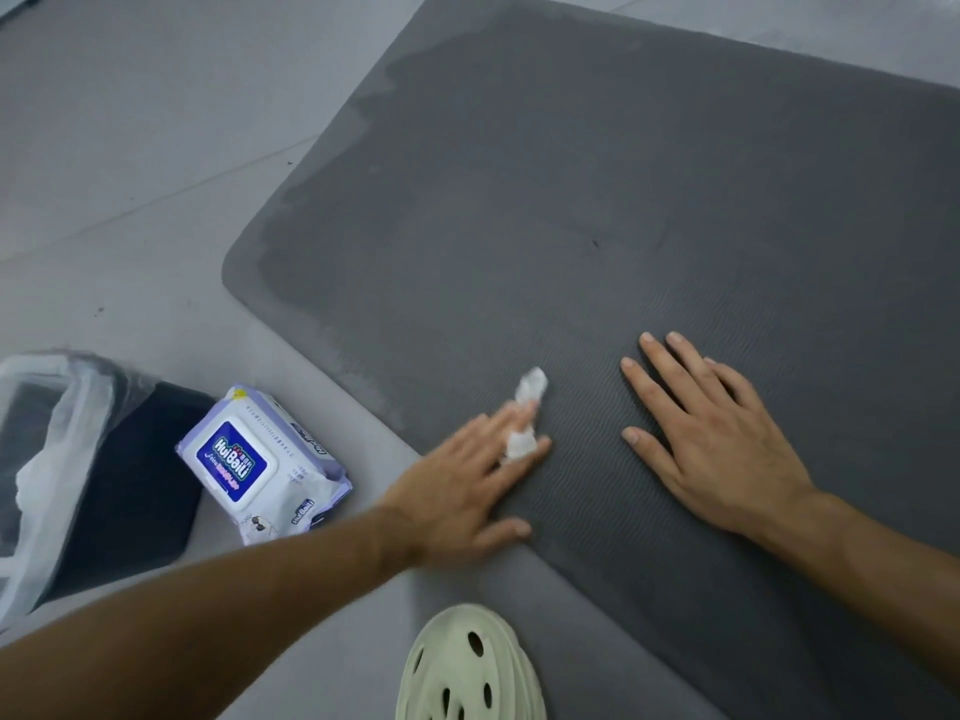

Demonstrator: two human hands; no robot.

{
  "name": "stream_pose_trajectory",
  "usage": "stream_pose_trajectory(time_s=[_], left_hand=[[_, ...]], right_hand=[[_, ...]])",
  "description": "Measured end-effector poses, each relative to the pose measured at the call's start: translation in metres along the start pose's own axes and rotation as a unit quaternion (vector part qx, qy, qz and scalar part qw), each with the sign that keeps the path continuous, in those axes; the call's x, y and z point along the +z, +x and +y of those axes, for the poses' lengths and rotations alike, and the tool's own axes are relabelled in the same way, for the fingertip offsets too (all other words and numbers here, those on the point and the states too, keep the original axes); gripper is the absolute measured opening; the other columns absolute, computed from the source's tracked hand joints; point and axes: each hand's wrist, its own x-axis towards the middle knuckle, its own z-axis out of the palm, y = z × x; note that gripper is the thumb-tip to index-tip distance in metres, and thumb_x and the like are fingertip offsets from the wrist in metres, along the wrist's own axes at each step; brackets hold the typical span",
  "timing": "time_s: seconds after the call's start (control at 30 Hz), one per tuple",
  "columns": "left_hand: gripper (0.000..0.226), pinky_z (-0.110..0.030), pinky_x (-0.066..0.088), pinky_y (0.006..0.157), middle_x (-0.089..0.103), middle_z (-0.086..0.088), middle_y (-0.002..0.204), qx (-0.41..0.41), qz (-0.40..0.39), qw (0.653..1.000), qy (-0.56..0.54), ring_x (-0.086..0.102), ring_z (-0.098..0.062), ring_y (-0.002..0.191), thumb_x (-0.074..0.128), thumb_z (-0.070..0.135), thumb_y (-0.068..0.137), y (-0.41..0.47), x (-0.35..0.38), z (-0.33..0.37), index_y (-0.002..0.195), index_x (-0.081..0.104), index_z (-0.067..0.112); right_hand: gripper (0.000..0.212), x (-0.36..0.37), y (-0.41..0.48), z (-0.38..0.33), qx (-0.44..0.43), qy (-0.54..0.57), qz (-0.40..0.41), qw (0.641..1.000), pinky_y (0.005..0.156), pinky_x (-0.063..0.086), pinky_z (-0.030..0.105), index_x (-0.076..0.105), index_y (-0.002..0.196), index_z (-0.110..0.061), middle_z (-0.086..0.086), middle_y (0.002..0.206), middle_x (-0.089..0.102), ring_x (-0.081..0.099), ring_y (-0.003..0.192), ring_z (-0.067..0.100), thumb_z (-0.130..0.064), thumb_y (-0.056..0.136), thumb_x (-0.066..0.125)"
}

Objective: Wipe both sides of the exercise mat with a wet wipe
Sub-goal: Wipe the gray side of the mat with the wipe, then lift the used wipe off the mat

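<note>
A dark grey exercise mat (pixel 597 200) lies flat on the floor and fills most of the view; its left border shows lighter damp streaks. My left hand (pixel 467 485) presses a crumpled white wet wipe (pixel 527 413) onto the mat near its near-left edge, fingers straight, with the wipe poking out between and beyond them. To the right, my right hand (pixel 711 433) rests flat on the mat with its fingers spread.
A purple and white wet wipe pack (pixel 260 465) lies on the grey floor left of the mat. Beside it stands a black bin with a clear liner (pixel 62 459). A pale green perforated shoe (pixel 467 667) is at the bottom edge.
</note>
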Motion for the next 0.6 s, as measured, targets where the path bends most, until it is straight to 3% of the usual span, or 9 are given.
stream_pose_trajectory(time_s=[0.13,0.23,0.4,0.6], left_hand=[[0.073,-0.044,0.004,0.13,-0.008,-0.013,0.173,0.148,-0.074,0.986,0.025,-0.011,-0.026,0.159,0.032,0.055,0.107,0.007,-0.002,0.042,0.166,0.01,0.019],[0.068,-0.042,0.004,0.129,-0.003,-0.01,0.173,0.202,-0.077,0.976,0.035,-0.008,-0.023,0.16,0.035,0.05,0.108,0.017,-0.01,0.035,0.166,0.015,0.02],[0.069,-0.038,0.006,0.129,0.006,-0.009,0.173,0.088,-0.06,0.994,0.041,0.001,-0.024,0.16,0.032,0.052,0.108,0.037,-0.028,-0.016,0.166,0.015,0.019],[0.067,-0.037,-0.002,0.129,-0.011,-0.001,0.173,-0.028,-0.053,0.994,0.092,-0.013,-0.017,0.159,0.018,0.056,0.108,0.068,-0.059,-0.057,0.166,0.001,0.025]], right_hand=[[0.071,0.0,-0.001,-0.001,-0.003,0.002,-0.002,1.0,0.126,0.021,0.045,0.031,0.163,-0.017,0.005,0.173,0.019,0.012,0.161,0.024,-0.058,0.106,0.023],[0.07,-0.001,0.002,-0.004,-0.011,0.01,-0.005,1.0,0.126,0.02,0.044,0.033,0.162,-0.015,0.005,0.172,0.021,0.014,0.16,0.025,-0.056,0.106,0.025],[0.066,-0.009,0.014,0.002,0.01,0.002,-0.015,1.0,0.126,0.018,0.044,0.041,0.159,-0.018,0.007,0.171,0.026,0.021,0.158,0.025,-0.051,0.103,0.029],[0.071,-0.021,0.031,0.014,0.038,0.005,-0.047,0.998,0.125,0.022,0.045,0.037,0.161,-0.022,0.006,0.171,0.023,0.019,0.158,0.025,-0.058,0.101,0.022]])
